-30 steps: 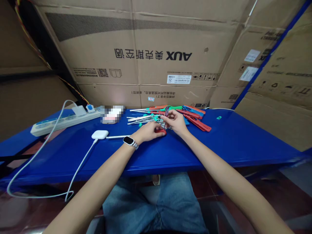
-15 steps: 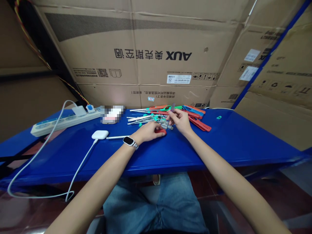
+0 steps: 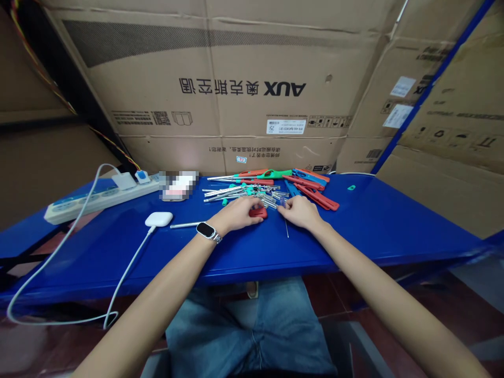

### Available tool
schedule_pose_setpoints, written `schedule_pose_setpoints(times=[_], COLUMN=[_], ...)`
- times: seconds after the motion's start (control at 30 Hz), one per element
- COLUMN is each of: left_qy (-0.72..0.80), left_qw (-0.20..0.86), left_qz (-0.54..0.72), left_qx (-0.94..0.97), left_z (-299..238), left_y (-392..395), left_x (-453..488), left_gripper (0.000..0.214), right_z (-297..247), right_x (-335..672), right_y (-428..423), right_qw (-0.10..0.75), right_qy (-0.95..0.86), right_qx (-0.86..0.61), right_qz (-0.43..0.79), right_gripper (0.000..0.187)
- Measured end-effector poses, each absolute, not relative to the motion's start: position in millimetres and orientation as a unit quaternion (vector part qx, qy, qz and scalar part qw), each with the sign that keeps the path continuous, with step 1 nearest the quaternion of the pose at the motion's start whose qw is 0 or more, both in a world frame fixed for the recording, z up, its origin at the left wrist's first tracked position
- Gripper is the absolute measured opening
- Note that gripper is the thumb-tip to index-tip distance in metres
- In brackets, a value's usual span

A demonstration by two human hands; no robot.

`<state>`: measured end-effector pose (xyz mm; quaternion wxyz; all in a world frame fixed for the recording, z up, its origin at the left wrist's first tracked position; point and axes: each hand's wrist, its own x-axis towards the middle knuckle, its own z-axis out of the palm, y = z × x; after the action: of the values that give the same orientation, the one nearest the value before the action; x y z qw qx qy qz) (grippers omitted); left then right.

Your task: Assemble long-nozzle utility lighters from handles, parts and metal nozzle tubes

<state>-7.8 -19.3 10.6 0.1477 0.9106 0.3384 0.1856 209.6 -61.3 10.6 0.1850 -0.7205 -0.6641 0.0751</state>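
Note:
My left hand [image 3: 239, 214] rests on the blue table [image 3: 374, 226] with its fingers curled over a small red piece [image 3: 259, 212]. My right hand [image 3: 299, 212] lies just right of it, fingers pinched around a small clear part with a thin metal rod [image 3: 287, 229] pointing toward me. Behind both hands lies a pile of long lighters [image 3: 271, 186] with red, green and blue handles and silver tubes. A watch [image 3: 206, 230] sits on my left wrist.
A loose silver tube [image 3: 185, 225] lies left of my hands beside a white earbud case [image 3: 158, 218] on a cable. A white power strip [image 3: 94, 198] runs along the back left. Large cardboard boxes [image 3: 244, 89] wall the back. A small green piece [image 3: 352, 187] lies at the right.
My right hand has come down from above the lighter pile to the table beside my left hand, bringing the small clear part. The left hand stayed on the red piece.

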Motion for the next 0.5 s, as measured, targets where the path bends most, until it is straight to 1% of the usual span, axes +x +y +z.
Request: schedule_pose_setpoints(times=[0.1,0.17,0.23,0.3,0.33,0.4,0.43,0.5], left_qy=[0.337,0.328,0.309,0.293,0.289,0.292,0.295,0.300], left_qw=[0.149,0.151,0.157,0.173,0.186,0.217,0.231,0.252], left_qz=[0.180,0.188,0.213,0.258,0.285,0.341,0.369,0.424], left_qx=[0.912,0.913,0.914,0.904,0.895,0.866,0.850,0.817], left_z=[11.7,13.8,17.5,22.9,26.1,33.3,37.0,44.1], left_y=[-19.6,-20.9,-22.7,-24.0,-24.2,-23.0,-21.6,-17.5], left_x=[-7.4,-7.3,-7.0,-6.4,-5.7,-3.3,-1.3,4.5], left_gripper=[0.031,0.028,0.027,0.028,0.029,0.032,0.033,0.034], right_z=[9.4,7.7,6.9,7.7,8.8,11.6,13.1,16.2], right_x=[206.8,205.5,204.3,202.4,200.8,196.1,192.8,184.2], right_y=[-63.1,-63.6,-64.4,-65.1,-65.1,-63.9,-62.6,-58.6], right_qw=[0.156,0.158,0.193,0.265,0.310,0.390,0.416,0.443], right_qy=[-0.661,-0.661,-0.663,-0.678,-0.692,-0.718,-0.721,-0.696], right_qx=[-0.732,-0.733,-0.723,-0.684,-0.649,-0.554,-0.508,-0.450], right_qz=[0.053,0.038,0.025,0.036,0.062,0.159,0.222,0.341], right_gripper=[0.036,0.039,0.039,0.037,0.034,0.030,0.031,0.040])
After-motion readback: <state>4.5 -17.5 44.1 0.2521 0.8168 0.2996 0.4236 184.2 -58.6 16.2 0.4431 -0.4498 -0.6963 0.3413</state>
